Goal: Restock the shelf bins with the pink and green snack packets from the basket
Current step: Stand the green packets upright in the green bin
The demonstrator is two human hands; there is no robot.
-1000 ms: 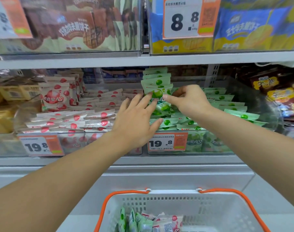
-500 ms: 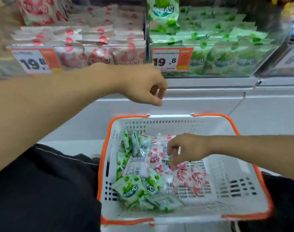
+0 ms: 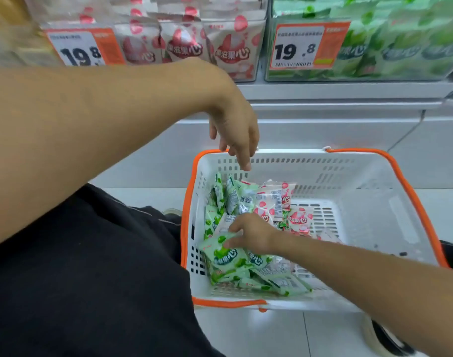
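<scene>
The green snack packets (image 3: 228,256) lie heaped along the left side of the white basket (image 3: 369,210), and a few pink snack packets (image 3: 274,202) sit just beside them toward the middle. The right hand (image 3: 251,235) reaches down into this heap; its fingers curl onto a green packet at the front of the pile, with the thumb and fingertips pressed against the wrapper. Whether the packet is lifted off the pile cannot be told. The left hand (image 3: 235,127) hangs above the far left corner of the basket, wrist bent, fingers loose and pointing down, holding nothing and touching nothing; one fingertip is just over the rim. The basket has an orange rim and stands on a pale floor in front of the shelf. Above it, the pink bin (image 3: 194,47) and the green bin (image 3: 390,47) stand side by side, each fronted by an orange price tag (image 3: 305,46) reading 19.8.
</scene>
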